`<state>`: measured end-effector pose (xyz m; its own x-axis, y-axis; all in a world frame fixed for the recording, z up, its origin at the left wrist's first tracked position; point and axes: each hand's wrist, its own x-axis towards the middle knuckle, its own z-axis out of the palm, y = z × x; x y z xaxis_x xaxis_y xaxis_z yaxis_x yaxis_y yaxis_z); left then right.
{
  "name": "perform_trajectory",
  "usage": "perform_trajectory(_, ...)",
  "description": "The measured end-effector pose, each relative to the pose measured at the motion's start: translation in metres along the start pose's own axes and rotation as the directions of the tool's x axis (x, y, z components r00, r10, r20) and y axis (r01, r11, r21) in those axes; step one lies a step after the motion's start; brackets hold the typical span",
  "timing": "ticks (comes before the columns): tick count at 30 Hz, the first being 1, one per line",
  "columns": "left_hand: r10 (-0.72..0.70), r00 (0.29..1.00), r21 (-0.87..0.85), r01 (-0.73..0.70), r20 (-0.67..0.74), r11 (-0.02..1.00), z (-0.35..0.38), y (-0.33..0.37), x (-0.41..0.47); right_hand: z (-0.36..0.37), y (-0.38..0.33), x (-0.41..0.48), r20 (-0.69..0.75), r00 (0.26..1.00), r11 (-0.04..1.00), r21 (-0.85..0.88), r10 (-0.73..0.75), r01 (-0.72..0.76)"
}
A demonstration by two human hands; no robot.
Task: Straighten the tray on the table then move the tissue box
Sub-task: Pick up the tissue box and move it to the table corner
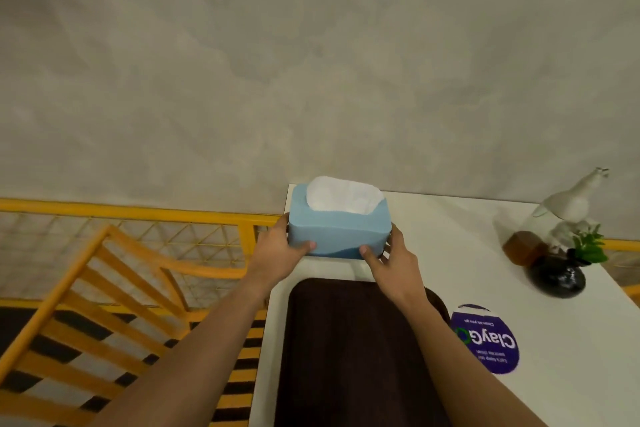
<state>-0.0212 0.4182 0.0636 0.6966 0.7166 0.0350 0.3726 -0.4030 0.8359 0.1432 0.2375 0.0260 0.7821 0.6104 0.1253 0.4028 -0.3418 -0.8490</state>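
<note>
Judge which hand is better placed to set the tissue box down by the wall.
Neither clearly: left hand and right hand each clamp one end of the tissue box. It hovers near the table's far left corner, so the left hand seems slightly closer.

A café or food-court seating area: a white desk (pixel 450 236) with a dark serving tray (pixel 349 350), a "ClayGo" clean-as-you-go sticker (pixel 491 340), and yellow chairs (pixel 104 288) beside a railing (pixel 138 210).

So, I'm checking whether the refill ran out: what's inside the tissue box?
White tissue bulges from the top opening of the blue tissue box, held by the left hand and right hand. How much remains below is hidden by the box walls.
</note>
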Motion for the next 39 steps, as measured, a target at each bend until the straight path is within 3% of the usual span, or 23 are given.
perform_trajectory(15, -0.009, 1.000, 0.096, 0.007, 0.018, 0.995, 0.025, -0.063, 0.063, 0.046, 0.034, 0.059, 0.063, 0.993, 0.993, -0.077, 0.097, -0.092)
perform_trajectory(30, -0.060, 0.998, 0.064, 0.061, -0.021, 0.996, 0.037, -0.074, 0.135, 0.060, 0.047, 0.136, 0.073, 0.996, 0.991, -0.129, 0.056, -0.046)
perform_trajectory(39, -0.071, 0.997, 0.139, 0.076, -0.044, 0.987, 0.038, -0.078, 0.159, 0.061, 0.053, 0.161, 0.085, 0.996, 0.983, -0.183, 0.020, -0.004)
